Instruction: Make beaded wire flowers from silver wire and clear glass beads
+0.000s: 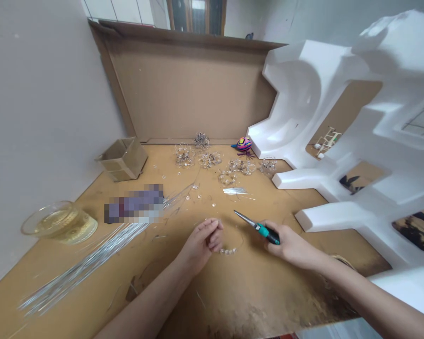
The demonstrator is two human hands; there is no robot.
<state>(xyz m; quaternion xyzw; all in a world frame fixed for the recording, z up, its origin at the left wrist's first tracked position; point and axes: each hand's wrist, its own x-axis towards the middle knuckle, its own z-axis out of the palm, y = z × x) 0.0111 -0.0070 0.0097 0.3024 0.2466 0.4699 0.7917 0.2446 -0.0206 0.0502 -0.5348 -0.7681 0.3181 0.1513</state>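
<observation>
Tan board top (257, 287) under everything, plain wall (45, 117) along the left side, cardboard panel (187, 89) standing at the far edge, window (196, 16) beyond it, big white foam packing (314, 94) along the right

Going left to right: 1 glass bowl (60, 222) with yellow liquid, near the left edge. 1 long bundle of silver wires (85, 263) lying diagonally, just right of the bowl. 1 small cardboard box (122, 159) against the wall, tilted. 1 object blurred out (134, 203), can't tell what, next to the wire ends

Left hand (201, 245) in front of the middle of the board, fingers (212, 230) curled in narrow, pinching 1 beaded wire loop (228, 250), which hangs down and round to the right of that hand, mostly touching nothing else

Farther up, 6 wire flowers (184, 155) in a loose row, some with clear beads, plus 1 small bunch of cut wire (235, 190) below them. 1 colourful beaded bug (244, 144) by the foam

Right hand (289, 245) wraps narrow around 1 pair of green-handled pliers (257, 230), tips pointing up and left, just beside the loop, apart from it
</observation>
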